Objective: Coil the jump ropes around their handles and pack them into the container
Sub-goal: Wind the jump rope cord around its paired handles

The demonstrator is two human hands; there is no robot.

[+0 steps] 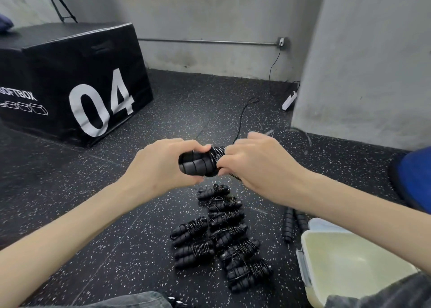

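The left hand (163, 162) gripped the paired handles (196, 164) above the pile of coiled ropes (221, 235) on the floor, while the right hand (254, 160) pinched the rope (242, 118), winding it. The container (349, 263) sat empty right of the pile. If tension dropped, the slack trailing beyond could loosen the coils.

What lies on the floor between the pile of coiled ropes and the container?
In the head view, two loose black handles lie between the pile and the container.
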